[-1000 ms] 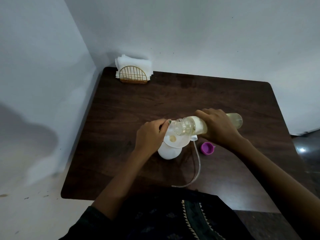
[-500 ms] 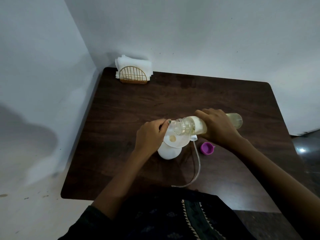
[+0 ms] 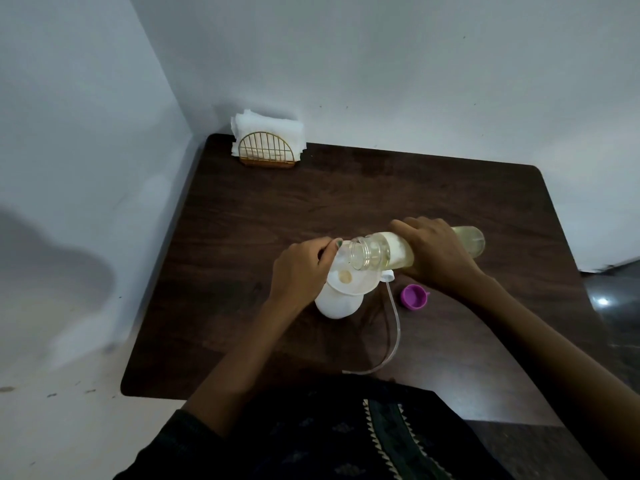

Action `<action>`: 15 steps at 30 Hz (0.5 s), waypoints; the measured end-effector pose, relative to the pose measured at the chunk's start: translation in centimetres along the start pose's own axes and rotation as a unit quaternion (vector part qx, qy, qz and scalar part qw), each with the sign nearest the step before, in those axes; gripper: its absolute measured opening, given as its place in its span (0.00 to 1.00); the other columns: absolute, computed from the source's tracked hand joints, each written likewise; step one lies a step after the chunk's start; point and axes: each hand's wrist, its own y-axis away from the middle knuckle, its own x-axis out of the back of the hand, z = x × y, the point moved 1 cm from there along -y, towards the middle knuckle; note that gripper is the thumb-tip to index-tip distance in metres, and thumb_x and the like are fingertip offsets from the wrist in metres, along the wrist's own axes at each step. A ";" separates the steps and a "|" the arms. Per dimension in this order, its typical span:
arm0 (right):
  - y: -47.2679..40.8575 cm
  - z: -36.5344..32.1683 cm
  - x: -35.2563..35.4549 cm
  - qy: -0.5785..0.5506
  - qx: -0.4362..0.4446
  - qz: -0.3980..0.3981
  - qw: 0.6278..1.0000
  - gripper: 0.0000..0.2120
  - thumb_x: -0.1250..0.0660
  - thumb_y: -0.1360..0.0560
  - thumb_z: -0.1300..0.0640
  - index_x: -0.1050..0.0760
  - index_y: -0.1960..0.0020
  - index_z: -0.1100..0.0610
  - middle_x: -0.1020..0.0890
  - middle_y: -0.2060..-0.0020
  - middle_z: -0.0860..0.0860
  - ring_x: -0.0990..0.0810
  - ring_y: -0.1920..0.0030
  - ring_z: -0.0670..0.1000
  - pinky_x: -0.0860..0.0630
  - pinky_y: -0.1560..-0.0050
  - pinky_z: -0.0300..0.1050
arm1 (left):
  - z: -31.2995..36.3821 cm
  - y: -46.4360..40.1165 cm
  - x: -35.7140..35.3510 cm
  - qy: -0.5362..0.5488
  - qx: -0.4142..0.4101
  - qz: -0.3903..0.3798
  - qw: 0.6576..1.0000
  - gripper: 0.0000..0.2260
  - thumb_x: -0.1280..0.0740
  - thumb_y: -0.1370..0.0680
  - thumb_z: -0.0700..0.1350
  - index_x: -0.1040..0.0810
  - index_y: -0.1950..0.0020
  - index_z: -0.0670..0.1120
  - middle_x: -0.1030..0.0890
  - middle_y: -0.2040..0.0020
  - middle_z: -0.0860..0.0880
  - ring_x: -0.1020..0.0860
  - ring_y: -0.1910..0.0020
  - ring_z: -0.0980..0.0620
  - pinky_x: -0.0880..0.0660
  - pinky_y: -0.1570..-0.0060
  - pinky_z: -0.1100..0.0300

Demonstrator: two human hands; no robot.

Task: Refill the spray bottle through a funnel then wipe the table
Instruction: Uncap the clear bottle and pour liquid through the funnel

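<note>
Funnel (image 3: 349, 277) in white spray bottle (image 3: 337, 304): we are pinching its rim with left hand (image 3: 301, 271); right hand (image 3: 433, 252) is gripping refill bottle (image 3: 375, 252), tipping it over.

Left hand (image 3: 300, 268) curled in a closed grip, right hand (image 3: 437, 255) wrapped palm-down, both forearms extended forward

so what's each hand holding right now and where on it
Right hand grips the refill bottle around its middle, tipped over the funnel. Left hand pinches the funnel's rim.
</note>
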 end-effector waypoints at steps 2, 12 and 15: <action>0.0 0.0 0.0 0.000 0.001 0.001 1.000 0.22 0.22 0.40 0.54 0.25 0.49 0.56 0.20 0.61 0.53 0.22 0.62 0.58 0.27 0.61 0.52 | 0.0 0.0 0.0 -0.001 0.002 0.001 1.000 0.15 0.41 0.19 0.51 0.28 0.65 0.51 0.31 0.75 0.55 0.31 0.75 0.56 0.39 0.73 0.61; 0.0 -0.3 0.0 0.002 0.002 0.008 1.000 0.20 0.23 0.40 0.54 0.25 0.51 0.57 0.21 0.63 0.53 0.23 0.64 0.58 0.28 0.62 0.50 | -0.2 0.3 0.0 0.004 -0.002 0.003 1.000 0.16 0.42 0.19 0.51 0.24 0.63 0.48 0.30 0.74 0.54 0.30 0.74 0.55 0.37 0.73 0.61; -0.1 -0.4 0.1 -0.001 0.003 0.009 1.000 0.20 0.23 0.39 0.54 0.25 0.51 0.57 0.21 0.63 0.53 0.23 0.64 0.58 0.28 0.63 0.51 | -0.2 0.2 0.2 0.009 0.000 0.002 1.000 0.16 0.42 0.19 0.52 0.23 0.62 0.47 0.28 0.74 0.53 0.29 0.73 0.54 0.34 0.72 0.57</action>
